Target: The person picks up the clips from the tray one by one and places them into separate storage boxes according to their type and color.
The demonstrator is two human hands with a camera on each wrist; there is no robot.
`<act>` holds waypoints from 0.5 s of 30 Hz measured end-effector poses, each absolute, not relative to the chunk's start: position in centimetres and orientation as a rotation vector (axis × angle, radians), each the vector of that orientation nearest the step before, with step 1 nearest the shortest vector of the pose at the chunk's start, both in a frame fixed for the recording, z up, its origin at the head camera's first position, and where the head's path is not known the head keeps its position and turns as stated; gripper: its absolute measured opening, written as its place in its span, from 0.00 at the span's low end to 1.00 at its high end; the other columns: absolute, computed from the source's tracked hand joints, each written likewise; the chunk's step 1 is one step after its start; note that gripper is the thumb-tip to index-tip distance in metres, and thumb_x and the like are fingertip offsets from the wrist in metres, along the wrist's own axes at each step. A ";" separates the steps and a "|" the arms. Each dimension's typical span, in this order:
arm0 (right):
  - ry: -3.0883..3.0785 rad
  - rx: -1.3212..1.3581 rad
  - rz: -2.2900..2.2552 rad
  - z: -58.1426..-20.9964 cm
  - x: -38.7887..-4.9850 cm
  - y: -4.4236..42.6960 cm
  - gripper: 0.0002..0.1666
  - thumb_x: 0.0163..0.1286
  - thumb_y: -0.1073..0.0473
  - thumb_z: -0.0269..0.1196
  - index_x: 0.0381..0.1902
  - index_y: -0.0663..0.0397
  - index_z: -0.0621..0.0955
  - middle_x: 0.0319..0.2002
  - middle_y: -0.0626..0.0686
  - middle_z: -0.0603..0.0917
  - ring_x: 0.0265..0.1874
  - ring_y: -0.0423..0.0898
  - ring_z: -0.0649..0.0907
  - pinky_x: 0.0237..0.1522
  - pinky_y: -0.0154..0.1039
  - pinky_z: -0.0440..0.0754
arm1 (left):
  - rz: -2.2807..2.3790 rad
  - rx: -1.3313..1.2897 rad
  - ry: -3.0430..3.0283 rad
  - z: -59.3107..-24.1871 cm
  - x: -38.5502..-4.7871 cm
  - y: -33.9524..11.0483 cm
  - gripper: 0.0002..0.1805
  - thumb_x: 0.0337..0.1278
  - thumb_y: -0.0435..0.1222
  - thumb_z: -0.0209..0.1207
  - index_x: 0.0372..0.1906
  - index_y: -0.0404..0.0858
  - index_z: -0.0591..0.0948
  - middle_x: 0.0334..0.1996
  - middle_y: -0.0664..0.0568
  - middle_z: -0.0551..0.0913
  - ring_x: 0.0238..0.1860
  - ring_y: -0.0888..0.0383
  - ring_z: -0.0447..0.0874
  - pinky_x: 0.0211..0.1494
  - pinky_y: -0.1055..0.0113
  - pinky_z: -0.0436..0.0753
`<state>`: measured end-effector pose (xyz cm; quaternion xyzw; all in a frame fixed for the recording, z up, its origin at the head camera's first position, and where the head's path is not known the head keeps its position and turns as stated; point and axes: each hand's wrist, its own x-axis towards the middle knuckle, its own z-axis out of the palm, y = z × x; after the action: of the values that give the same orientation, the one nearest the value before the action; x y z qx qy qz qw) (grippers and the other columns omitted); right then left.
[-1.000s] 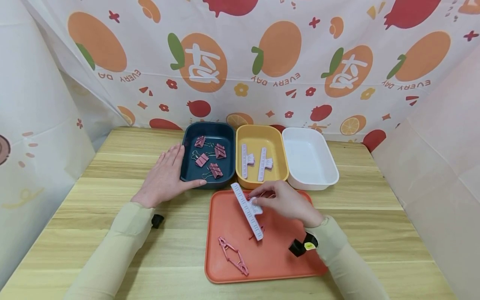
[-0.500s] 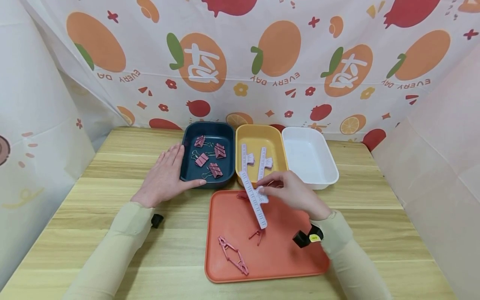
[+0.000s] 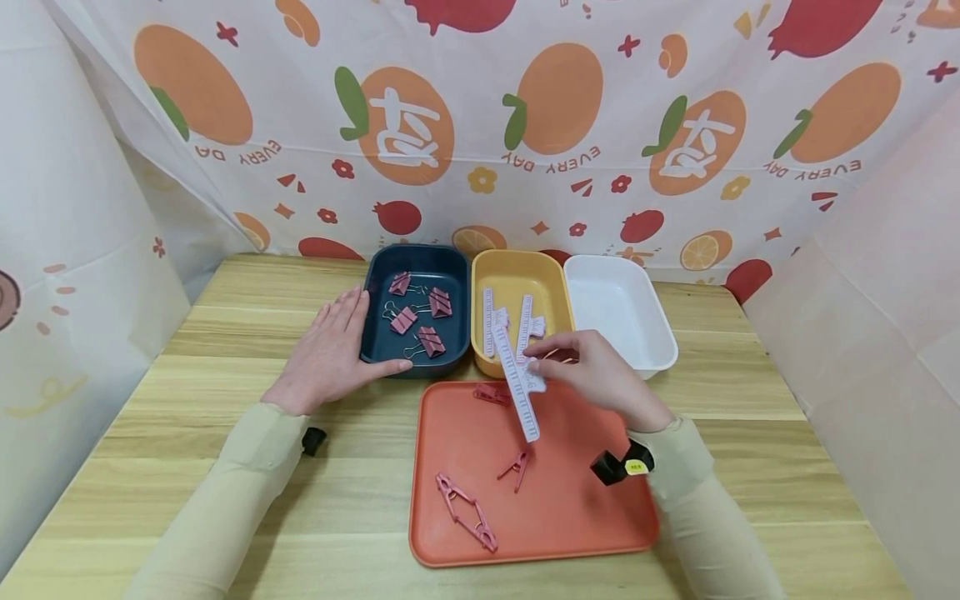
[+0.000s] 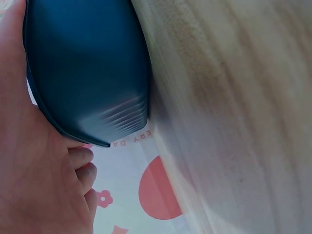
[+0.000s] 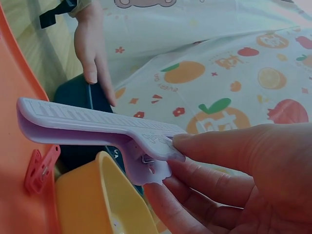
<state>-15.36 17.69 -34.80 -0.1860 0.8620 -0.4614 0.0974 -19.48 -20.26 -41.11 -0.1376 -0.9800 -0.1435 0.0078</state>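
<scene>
My right hand pinches a long lilac ruler-marked bag clip by its grip tab, between thumb and fingers. That clip hangs tilted over the front rim of the yellow bin and the back of the orange tray. Inside the yellow bin lie two similar lilac clips, one of them a clip on the right. My left hand rests with straight fingers along the left side of the dark blue bin, thumb at its front rim. Several dark pink binder clips, among them a binder clip, lie in the blue bin.
On the tray lie a pink clothespin at the back, a small spread pink clothespin and a pink diamond-shaped pair of pegs. A white bin stands right of the yellow one. A printed curtain hangs behind.
My right hand has carried the lilac clip up and slightly right, from above the tray to the yellow bin's front edge. The pink clothespins on the tray are more exposed. The left hand stays put.
</scene>
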 end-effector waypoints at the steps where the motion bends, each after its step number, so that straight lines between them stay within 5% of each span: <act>1: 2.551 -0.547 -1.372 -34.8 -15.4 17.8 0.13 0.69 0.60 0.70 0.50 0.59 0.89 0.50 0.51 0.87 0.40 0.48 0.85 0.42 0.44 0.85 | -0.446 -0.430 -3.065 -41.1 -19.5 -20.3 0.74 0.45 0.80 0.53 0.81 0.31 0.42 0.80 0.33 0.43 0.79 0.37 0.39 0.78 0.42 0.38; 15: 2.544 -0.458 -1.426 -33.7 -16.1 18.5 0.14 0.71 0.57 0.69 0.51 0.57 0.88 0.42 0.52 0.87 0.38 0.57 0.83 0.34 0.39 0.86 | -0.423 -0.431 -3.076 -41.0 -19.5 -20.2 0.74 0.45 0.81 0.52 0.81 0.30 0.42 0.80 0.33 0.42 0.79 0.36 0.39 0.78 0.42 0.39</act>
<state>-16.05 18.48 -33.73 -0.1544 0.8580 -0.4808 0.0945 -19.52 -20.17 -40.98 -0.1376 -0.9813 -0.1349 0.0034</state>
